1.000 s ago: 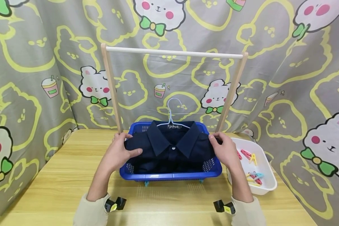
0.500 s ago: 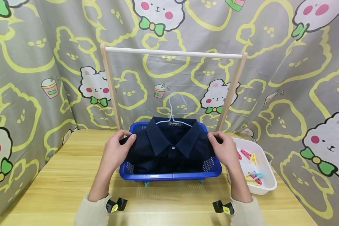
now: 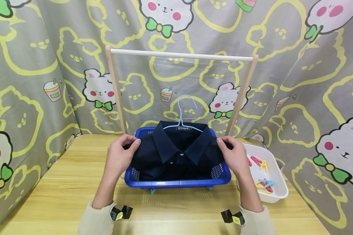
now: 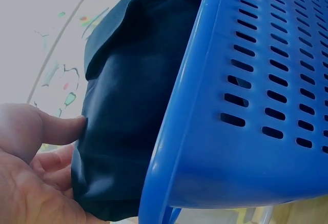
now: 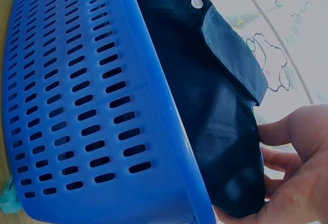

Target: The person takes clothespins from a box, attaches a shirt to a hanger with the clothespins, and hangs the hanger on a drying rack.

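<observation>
A dark navy collared shirt (image 3: pixel 153 160) lies bunched in a blue perforated basket (image 3: pixel 176 183), its collar towards the back. Inside its neck sits a pale wire hanger (image 3: pixel 180 116), with the hook standing up above the collar. My left hand (image 3: pixel 121 156) pinches the shirt's left shoulder between thumb and fingers, and my right hand (image 3: pixel 234 156) pinches the right shoulder. Both wrist views show the thumbs pressed on the shirt (image 4: pixel 123 101) near the basket rim (image 5: pixel 171 111); some fingertips are hidden behind the cloth.
Behind the basket stands a rack with wooden posts (image 3: pixel 116 91) and a white crossbar (image 3: pixel 179 54). A white tray (image 3: pixel 277 178) holding several coloured clothespins (image 3: pixel 264 184) is at the right on the wooden table (image 3: pixel 76 176). A patterned curtain (image 3: pixel 147 71) hangs around the back.
My left hand has gone from spread fingers to pinching the shirt's shoulder. Collar and hanger have risen slightly, and the hook has shifted a little to the right. The basket stays put.
</observation>
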### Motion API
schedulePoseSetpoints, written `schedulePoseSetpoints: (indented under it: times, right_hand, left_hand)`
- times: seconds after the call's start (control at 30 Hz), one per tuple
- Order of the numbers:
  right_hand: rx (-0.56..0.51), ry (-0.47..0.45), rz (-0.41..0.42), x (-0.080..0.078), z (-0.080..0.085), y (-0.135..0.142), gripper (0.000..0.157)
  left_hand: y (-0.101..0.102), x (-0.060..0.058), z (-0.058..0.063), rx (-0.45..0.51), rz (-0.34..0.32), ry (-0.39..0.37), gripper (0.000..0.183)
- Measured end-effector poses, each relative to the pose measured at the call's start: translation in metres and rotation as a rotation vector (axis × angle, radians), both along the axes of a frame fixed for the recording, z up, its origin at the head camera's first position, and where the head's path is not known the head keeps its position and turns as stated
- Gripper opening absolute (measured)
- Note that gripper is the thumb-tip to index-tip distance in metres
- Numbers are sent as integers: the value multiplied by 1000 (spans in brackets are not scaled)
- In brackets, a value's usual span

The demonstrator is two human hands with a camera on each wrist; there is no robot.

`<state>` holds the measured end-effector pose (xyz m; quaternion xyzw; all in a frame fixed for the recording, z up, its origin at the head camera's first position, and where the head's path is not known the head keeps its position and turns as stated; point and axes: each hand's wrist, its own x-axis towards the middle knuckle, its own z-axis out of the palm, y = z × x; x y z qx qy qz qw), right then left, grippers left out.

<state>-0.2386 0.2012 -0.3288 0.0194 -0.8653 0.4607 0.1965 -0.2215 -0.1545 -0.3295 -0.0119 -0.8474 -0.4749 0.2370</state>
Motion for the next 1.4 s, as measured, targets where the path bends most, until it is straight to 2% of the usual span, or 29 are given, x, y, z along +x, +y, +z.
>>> schedulePoseSetpoints:
  times: [0.17, 0.4, 0.63, 0.77, 0.93, 1.17, 1.4]
  right_hand:
    - [-41, 0, 12, -1, -1, 0, 35]
    - [-130, -5, -46, 2, 2, -4, 32]
    - [-179, -70, -93, 5, 7, -8, 35]
    - [-196, -97, -111, 5, 8, -9, 35]
    - [-230, -95, -119, 5, 8, -9, 33]
    - [-256, -93, -114, 5, 8, -8, 33]
    - [-275, -120, -103, 5, 9, -6, 34]
  left_hand:
    - [0, -1, -1, 5, 22, 11, 24]
    - [2, -3, -5, 16, 39, 27, 30]
    - [3, -5, -7, 98, -16, 4, 31]
    - [2, -5, -7, 113, -48, -39, 38]
    - [1, -6, -7, 115, -86, -105, 48]
    - [3, -4, -5, 121, -106, -148, 49]
    - [-1, -1, -2, 272, -225, -243, 51]
